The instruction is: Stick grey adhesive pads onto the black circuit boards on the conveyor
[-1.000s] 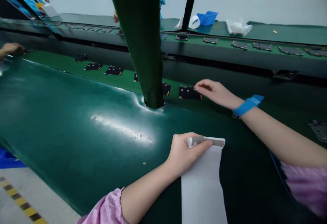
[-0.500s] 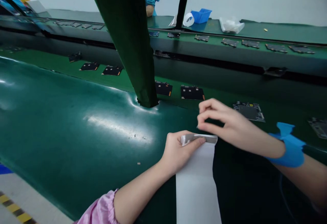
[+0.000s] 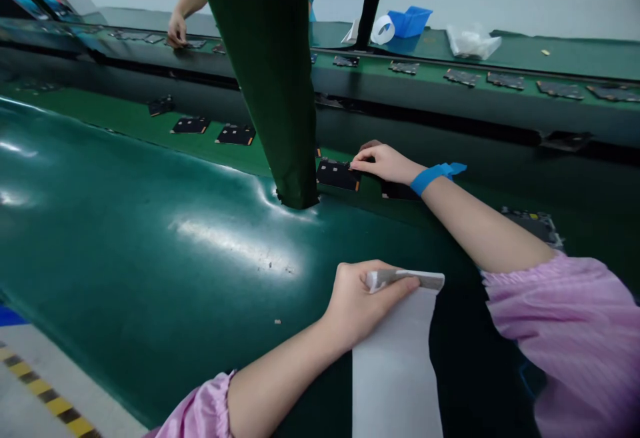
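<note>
Circuit board (image 3: 337, 175): on the green belt (image 3: 125, 108), just beyond the worktable's (image 3: 150, 305) far edge, beside the post's (image 3: 265, 78) foot; likely light, stiff, fragile, best taken by its edges.
Right hand (image 3: 387, 161): fingertips drawn together at the board's far right corner; cannot tell whether they pinch anything.
White strip (image 3: 395, 371): runs down out of view; looks thin, soft, easily creased, best held at its folded top.
Left hand (image 3: 365, 301): thumb and fingers closed on that fold.

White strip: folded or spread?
The white strip is spread along most of its visible length; its top is bent over at the left hand. Lower end out of frame: cannot tell.
</note>
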Demonstrator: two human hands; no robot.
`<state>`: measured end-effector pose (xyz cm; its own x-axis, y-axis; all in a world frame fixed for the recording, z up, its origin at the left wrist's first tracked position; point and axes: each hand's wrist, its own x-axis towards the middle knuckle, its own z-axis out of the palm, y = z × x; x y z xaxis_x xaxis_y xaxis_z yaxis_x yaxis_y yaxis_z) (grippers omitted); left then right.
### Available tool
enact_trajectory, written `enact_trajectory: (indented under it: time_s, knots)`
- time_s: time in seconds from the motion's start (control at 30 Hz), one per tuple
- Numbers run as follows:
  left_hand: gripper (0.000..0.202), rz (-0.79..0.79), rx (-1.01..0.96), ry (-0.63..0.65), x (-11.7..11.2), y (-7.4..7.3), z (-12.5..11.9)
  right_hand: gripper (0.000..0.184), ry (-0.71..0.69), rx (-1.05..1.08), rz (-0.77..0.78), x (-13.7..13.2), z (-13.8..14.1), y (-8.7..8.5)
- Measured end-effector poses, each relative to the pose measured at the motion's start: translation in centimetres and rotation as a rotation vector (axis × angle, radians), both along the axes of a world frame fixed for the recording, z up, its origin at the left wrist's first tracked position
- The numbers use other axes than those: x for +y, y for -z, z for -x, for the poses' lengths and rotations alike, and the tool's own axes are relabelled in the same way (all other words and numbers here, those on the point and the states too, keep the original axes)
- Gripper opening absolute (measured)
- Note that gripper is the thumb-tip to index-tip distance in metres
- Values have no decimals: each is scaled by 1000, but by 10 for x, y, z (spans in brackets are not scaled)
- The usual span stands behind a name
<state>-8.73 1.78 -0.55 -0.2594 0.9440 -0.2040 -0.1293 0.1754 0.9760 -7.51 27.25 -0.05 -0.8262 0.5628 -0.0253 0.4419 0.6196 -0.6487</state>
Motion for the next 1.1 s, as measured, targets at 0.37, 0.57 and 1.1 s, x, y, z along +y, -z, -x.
enact_trajectory:
  time_s: [0.37, 0.57, 1.1]
  knots:
    - [18, -24, 48, -1, -1, 2, 1, 28, 160, -7, -48, 1, -16, 4]
    - [20, -6, 20, -20, -1, -1, 0, 27, 82, 235, -21, -56, -54, -30]
    - [34, -39, -11, -4, 0, 1, -1, 25, -81, 90, 46, -143, -107, -55]
